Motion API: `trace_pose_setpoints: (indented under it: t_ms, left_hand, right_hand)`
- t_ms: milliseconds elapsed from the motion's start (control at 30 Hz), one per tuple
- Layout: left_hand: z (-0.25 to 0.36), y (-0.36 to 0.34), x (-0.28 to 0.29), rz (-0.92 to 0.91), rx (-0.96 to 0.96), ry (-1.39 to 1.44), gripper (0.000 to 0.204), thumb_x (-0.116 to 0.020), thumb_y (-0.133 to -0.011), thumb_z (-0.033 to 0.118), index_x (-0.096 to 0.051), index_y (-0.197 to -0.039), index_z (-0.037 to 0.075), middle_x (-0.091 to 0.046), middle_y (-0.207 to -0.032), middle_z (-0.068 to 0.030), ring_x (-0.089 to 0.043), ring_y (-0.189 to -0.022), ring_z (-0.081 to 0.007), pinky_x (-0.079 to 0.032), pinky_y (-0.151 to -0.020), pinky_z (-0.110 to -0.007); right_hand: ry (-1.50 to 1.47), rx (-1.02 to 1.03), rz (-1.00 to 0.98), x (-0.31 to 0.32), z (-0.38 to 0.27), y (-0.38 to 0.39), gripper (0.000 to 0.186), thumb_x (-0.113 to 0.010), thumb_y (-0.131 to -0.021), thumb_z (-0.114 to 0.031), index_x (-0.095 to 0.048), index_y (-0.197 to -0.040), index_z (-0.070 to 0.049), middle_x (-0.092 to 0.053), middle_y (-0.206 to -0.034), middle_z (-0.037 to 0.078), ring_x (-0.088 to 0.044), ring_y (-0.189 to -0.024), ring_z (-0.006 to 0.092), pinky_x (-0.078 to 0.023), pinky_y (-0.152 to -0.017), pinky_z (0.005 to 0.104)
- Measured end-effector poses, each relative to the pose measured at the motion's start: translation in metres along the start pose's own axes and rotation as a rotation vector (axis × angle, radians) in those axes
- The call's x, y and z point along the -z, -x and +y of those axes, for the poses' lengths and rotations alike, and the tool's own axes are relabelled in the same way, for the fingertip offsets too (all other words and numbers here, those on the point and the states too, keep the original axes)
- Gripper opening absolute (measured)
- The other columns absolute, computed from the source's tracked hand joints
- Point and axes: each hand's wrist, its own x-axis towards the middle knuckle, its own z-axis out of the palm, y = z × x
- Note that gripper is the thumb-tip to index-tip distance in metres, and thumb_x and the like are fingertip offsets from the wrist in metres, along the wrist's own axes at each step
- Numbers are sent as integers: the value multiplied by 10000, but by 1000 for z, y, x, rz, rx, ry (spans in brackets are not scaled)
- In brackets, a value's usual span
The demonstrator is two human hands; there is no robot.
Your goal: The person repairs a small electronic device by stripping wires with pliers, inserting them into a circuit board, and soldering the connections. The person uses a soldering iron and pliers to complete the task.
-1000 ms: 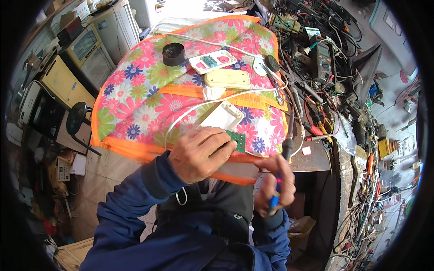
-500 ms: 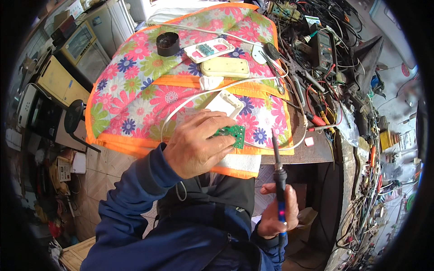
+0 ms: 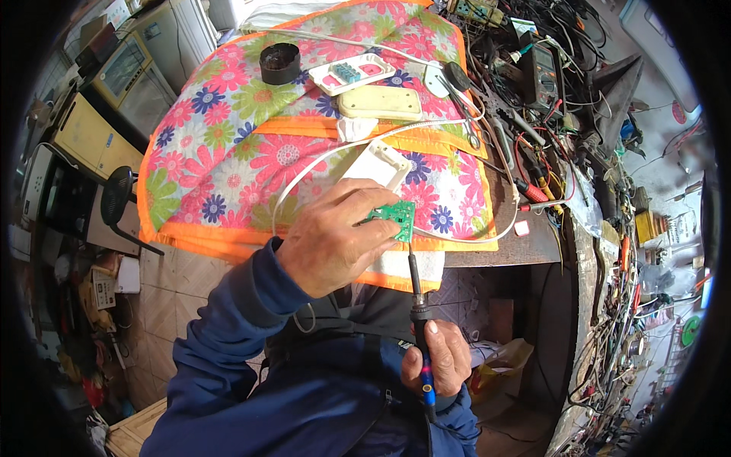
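My left hand (image 3: 335, 238) pinches a small green circuit board (image 3: 402, 218) above the near edge of the flowered cloth (image 3: 251, 171). In my right hand (image 3: 443, 358) is a soldering iron (image 3: 423, 335) with a dark handle and blue lower end. Its tip points up at the board's lower right corner; whether it touches cannot be told. Just beyond the board lies an open white plastic casing half (image 3: 378, 165). A white cable (image 3: 308, 162) loops around my left hand and across the cloth.
Farther back on the cloth are a cream cover (image 3: 379, 102), a white shell with teal buttons (image 3: 350, 74) and a round black tin (image 3: 280, 64). Scissors (image 3: 466, 122) lie to their right. Tangled wires and a multimeter (image 3: 544, 75) crowd the right side.
My right hand has brought the soldering iron left and up to the circuit board. My left hand still holds the board, which is tilted slightly differently.
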Motion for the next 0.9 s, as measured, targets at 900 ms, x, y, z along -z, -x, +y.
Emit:
trace_pose_setpoints:
  t_ms: [900]
  left_hand:
    - [4,-4,2,-16,14,-20,286,-882,-705,39,-749,-959,36,-706,-1172,-125,-657,-1143,-327,-552,-955,-425]
  right_hand:
    - [34,-28,-1,-9,2,-15,506,-757,-784,31,-644,-1276,9,-686,-910,162,-676,-733,311,-578,-668,384]
